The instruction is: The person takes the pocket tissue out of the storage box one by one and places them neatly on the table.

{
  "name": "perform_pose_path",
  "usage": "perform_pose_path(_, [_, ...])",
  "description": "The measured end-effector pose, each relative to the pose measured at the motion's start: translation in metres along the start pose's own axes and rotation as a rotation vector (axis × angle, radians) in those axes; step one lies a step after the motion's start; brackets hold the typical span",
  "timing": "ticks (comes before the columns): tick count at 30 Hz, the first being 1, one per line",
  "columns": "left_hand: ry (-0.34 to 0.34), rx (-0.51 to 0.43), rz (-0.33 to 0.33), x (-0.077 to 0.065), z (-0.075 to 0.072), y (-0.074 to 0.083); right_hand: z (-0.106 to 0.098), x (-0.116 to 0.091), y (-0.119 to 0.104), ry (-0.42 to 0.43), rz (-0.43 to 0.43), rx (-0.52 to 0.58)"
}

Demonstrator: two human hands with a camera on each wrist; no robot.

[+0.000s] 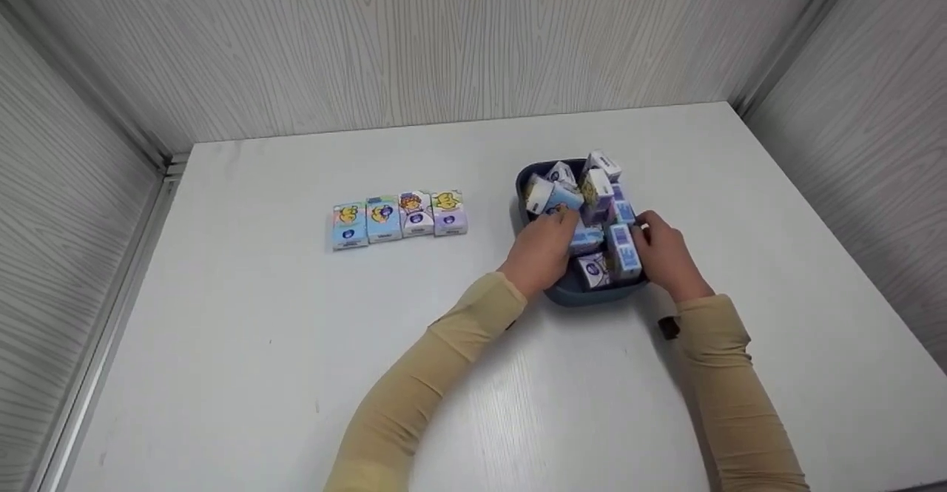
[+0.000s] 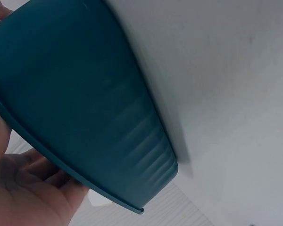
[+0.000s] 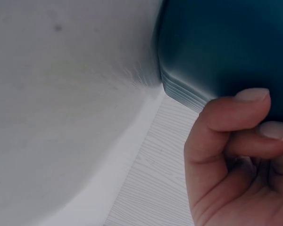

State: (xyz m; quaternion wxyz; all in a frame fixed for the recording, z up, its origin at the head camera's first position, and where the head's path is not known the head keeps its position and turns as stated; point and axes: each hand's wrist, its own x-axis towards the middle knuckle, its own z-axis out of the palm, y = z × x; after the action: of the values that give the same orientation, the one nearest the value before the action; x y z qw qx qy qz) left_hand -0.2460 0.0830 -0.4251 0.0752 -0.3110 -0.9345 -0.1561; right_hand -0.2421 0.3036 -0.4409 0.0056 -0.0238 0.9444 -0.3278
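Observation:
A dark teal plastic basket stands right of centre on the white table, filled with small printed cardboard boxes lying at various angles. My left hand reaches over the near left rim, its curled fingers gripping a light-blue small box among the others; the fingertips are partly hidden. Seen from the left wrist, the left hand bends over the rim beside the outer wall. At the right side, my right hand holds the basket's edge, with curled fingers against its outside.
Several similar small boxes stand side by side in a short row left of the basket on the white table. Wood-grain panels enclose the table at the back, left and right.

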Motion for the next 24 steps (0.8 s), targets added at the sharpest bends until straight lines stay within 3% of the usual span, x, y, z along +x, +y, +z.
perform_pose_path(3, [0.071, -0.042, 0.011, -0.002, -0.005, -0.002, 0.0, 0.0, -0.001, -0.003, 0.003, -0.004])
perform_pose_path(8, [0.154, -0.192, -0.002, -0.007, -0.021, 0.0, -0.001, 0.001, -0.001, -0.004, 0.016, -0.004])
perform_pose_path(11, [0.24, -0.214, 0.003, -0.01, -0.034, 0.0, 0.0, 0.001, -0.001, 0.001, 0.009, -0.001])
perform_pose_path(15, [0.358, -0.166, 0.027, -0.018, -0.052, -0.006, 0.002, 0.001, 0.0, 0.0, -0.021, -0.002])
perform_pose_path(18, [0.405, -0.11, 0.023, -0.025, -0.061, -0.014, 0.002, 0.001, 0.0, -0.001, -0.036, 0.0])
perform_pose_path(24, [0.474, 0.056, -0.028, -0.039, -0.06, -0.033, 0.001, 0.0, 0.001, -0.004, -0.004, 0.005])
